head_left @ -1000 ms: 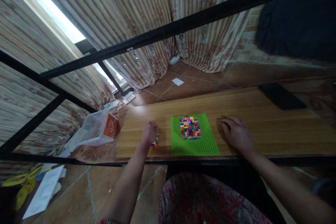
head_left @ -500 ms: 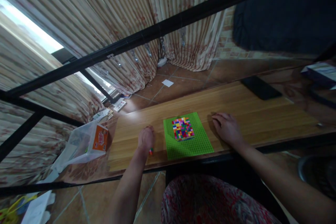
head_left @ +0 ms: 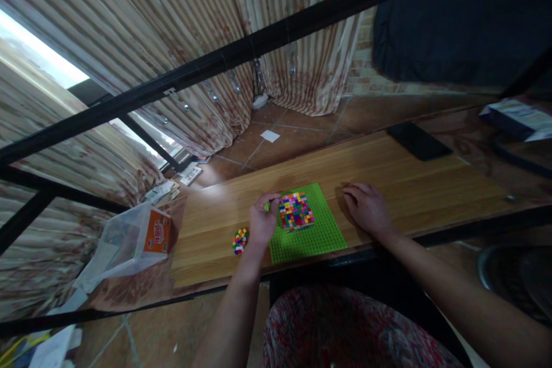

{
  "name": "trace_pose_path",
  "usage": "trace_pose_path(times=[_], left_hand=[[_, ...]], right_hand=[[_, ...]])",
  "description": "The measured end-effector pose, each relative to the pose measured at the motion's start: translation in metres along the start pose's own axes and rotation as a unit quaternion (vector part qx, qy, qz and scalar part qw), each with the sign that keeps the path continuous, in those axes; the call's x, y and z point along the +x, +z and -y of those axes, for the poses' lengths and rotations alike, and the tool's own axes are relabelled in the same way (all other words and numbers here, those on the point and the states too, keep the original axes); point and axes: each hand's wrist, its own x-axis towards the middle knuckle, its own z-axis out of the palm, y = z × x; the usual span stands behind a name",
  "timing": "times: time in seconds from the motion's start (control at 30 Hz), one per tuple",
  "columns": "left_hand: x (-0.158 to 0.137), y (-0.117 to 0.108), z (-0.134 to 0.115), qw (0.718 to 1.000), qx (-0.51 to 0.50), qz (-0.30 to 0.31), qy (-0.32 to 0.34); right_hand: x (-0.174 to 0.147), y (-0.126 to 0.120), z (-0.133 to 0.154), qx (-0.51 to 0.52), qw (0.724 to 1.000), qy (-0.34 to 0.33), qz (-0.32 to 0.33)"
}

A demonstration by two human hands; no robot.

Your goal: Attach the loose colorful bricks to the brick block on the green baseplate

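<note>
A square block of small multicoloured bricks sits on a green studded baseplate. At the block's upper left corner is my left hand, its thumb and fingers pinched together; whatever they hold is too small to see. Beside that wrist, on the wooden board, lies a little pile of loose coloured bricks. My right hand rests on the board right of the baseplate, fingers loosely bent and thumb apart, with nothing visible in it.
The wooden board spans the table. A dark phone-like slab lies at its far right, near a box. A clear plastic bin with an orange label stands left. A black metal bar crosses beyond the table.
My left hand has moved right, from beside the baseplate to the brick block's upper left corner, uncovering the loose brick pile. My right hand stays on the board. The view has shifted slightly.
</note>
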Motion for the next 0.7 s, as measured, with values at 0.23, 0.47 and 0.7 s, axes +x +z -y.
trace_pose_path(times=[0.23, 0.47, 0.7], left_hand=[[0.001, 0.008, 0.007, 0.999, -0.036, -0.011, -0.027], [0.005, 0.008, 0.012, 0.998, -0.051, 0.012, -0.034], [0.007, 0.009, 0.016, 0.998, -0.052, 0.015, -0.035]], right_hand=[[0.000, 0.001, -0.001, 0.003, 1.000, 0.005, 0.001], [-0.001, 0.001, -0.001, -0.003, 1.000, 0.000, -0.001], [-0.001, 0.002, -0.001, 0.007, 1.000, 0.003, -0.006]])
